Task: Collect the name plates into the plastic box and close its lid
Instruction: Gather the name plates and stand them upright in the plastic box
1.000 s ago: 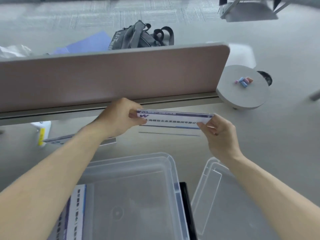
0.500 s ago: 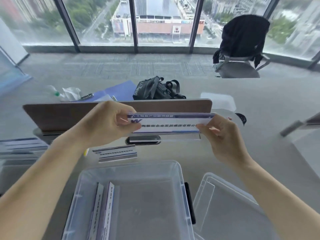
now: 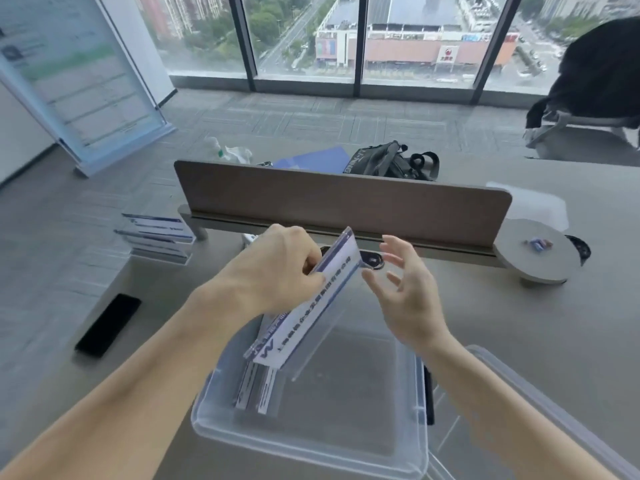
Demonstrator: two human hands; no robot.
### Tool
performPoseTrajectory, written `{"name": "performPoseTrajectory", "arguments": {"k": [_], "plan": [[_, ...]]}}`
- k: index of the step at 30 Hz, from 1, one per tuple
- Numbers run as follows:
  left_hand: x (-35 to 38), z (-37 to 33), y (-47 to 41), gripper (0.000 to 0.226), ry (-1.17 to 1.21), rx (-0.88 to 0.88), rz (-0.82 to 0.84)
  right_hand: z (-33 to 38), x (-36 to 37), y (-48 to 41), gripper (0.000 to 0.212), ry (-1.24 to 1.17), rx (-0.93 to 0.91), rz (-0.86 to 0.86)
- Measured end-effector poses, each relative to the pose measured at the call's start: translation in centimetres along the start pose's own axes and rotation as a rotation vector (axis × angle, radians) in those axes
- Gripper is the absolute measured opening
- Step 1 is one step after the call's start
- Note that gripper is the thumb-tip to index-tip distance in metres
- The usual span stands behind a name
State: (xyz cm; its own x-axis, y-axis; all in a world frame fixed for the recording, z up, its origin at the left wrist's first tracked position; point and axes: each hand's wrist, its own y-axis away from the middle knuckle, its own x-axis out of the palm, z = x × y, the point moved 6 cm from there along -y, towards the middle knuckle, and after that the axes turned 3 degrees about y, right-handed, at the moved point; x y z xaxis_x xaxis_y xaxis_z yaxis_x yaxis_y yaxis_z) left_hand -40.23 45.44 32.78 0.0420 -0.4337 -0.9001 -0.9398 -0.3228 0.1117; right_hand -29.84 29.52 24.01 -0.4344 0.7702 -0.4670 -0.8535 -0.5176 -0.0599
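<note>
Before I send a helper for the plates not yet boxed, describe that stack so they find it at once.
Start at the long brown divider across the desk and go to its left end. Just beside its foot, at the desk's edge, stands a stack of plates. Unlike the plates in the clear box or the one in the left hand, these lie flat, piled.

The name plate [image 3: 304, 317] has a big blue "W" at its low end, then a row of Chinese words too blurry to read. The black bag [image 3: 388, 162] has white letters, too small to read.
</note>
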Motion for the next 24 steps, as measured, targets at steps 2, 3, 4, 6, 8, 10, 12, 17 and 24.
{"name": "performPoseTrajectory", "arguments": {"k": [2, 3, 4, 6, 8, 10, 12, 17, 24], "plan": [[1.6, 1.9, 0.4, 0.036, 0.082, -0.107, 0.014, -3.9, 4.4, 2.5, 0.051, -0.162, 0.304, 0.101], [2.7, 2.7, 0.7, 0.036, 0.105, -0.155, 0.025, -5.5, 6.8, 4.0, 0.045, -0.255, 0.443, 0.184], [3.9, 3.5, 1.1, 0.037, 0.114, -0.202, 0.032, -6.8, 9.0, 5.4, 0.038, -0.336, 0.562, 0.252], [6.3, 4.8, 1.7, 0.042, 0.092, -0.276, 0.034, -8.2, 11.9, 7.4, 0.025, -0.429, 0.673, 0.289], [8.8, 6.1, 2.1, 0.047, 0.077, -0.324, 0.058, -9.7, 14.1, 8.5, 0.022, -0.420, 0.715, 0.275], [11.5, 7.7, 2.1, 0.047, 0.074, -0.366, 0.110, -11.6, 16.1, 9.4, 0.024, -0.397, 0.777, 0.279], [14.0, 9.4, 1.8, 0.044, 0.048, -0.413, 0.146, -13.6, 18.2, 9.9, 0.021, -0.323, 0.821, 0.316], [19.8, 12.6, 1.1, 0.041, 0.051, -0.452, 0.170, -17.6, 21.1, 9.3, 0.023, -0.003, 0.795, 0.293], [23.8, 14.8, 0.7, 0.021, -0.001, -0.403, 0.197, -20.6, 23.8, 8.3, 0.021, 0.174, 0.775, 0.278]]}}
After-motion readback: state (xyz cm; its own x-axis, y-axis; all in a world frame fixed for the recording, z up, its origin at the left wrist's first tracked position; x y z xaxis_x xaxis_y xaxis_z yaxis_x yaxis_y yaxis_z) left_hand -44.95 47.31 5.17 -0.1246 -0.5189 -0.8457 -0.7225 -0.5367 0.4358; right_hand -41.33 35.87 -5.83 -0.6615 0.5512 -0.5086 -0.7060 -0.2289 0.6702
